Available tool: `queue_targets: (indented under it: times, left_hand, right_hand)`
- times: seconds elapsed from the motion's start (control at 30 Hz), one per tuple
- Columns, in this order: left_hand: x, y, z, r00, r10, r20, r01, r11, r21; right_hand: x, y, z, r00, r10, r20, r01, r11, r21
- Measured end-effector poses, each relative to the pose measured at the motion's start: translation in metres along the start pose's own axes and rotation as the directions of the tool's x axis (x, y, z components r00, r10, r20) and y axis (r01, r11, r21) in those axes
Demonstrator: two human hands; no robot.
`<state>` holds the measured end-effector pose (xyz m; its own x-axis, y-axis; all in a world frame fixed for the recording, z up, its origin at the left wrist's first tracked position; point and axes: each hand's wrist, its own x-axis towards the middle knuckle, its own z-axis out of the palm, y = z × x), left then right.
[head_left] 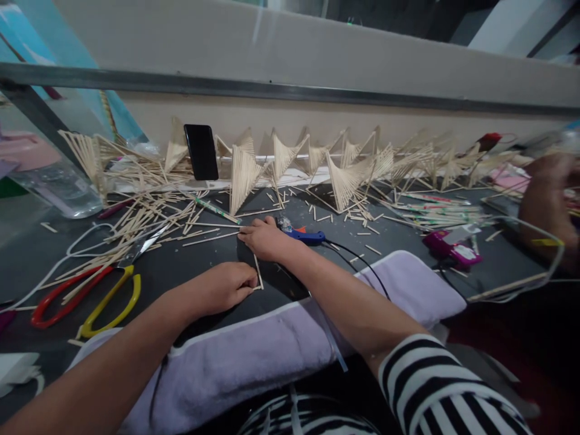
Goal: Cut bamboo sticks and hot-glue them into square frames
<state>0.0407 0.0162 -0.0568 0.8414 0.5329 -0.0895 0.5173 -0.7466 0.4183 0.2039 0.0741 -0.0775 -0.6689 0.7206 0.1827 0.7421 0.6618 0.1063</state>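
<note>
My left hand (226,285) is closed, its fingertips pinching a short end of thin wooden sticks joined at a corner (260,286). From that corner one stick runs up under my right hand (261,238). My right hand is closed too, fingers bent down on the sticks at its tips; its grip is partly hidden. Just right of it lies a blue glue gun (310,236) with a black cable. Loose sticks (208,235) and a green-patterned tube (212,209) are beside my right fingertips.
Twisted stick structures (247,178) line the back, with a black phone (200,152) upright among them. Scissors (90,296) with red and yellow handles lie left. A lilac cushion (254,350) covers the front edge. Right are a magenta device (453,249) and another person's arm (546,205).
</note>
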Motion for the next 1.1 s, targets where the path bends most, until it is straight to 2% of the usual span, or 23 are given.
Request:
queue_targets:
  times: [0.17, 0.37, 0.8, 0.93, 1.1]
  left_hand:
    - [0.0, 0.004, 0.003, 0.999, -0.017, -0.036, 0.017, 1.0, 0.019]
    - [0.002, 0.01, 0.01, 0.993, -0.078, -0.087, 0.089, 0.987, 0.132]
    - [0.004, 0.014, 0.013, 0.995, -0.021, -0.098, 0.039, 0.981, 0.189]
    - [0.005, 0.013, 0.013, 0.994, -0.038, -0.099, 0.053, 0.987, 0.151]
    - [0.003, 0.009, 0.006, 0.994, -0.102, -0.049, 0.1, 0.994, -0.034]
  right_hand:
    - [0.001, -0.002, -0.001, 1.0, 0.021, 0.019, -0.021, 1.0, -0.006]
    - [0.0, -0.003, -0.001, 1.0, -0.005, 0.009, 0.005, 1.0, -0.003]
    - [0.001, -0.002, 0.002, 1.0, 0.005, 0.014, -0.005, 1.0, -0.012]
    - [0.001, -0.002, 0.0, 1.0, 0.006, 0.022, -0.006, 1.0, 0.0]
    - [0.0, -0.003, -0.003, 1.0, 0.015, 0.022, -0.015, 1.0, -0.007]
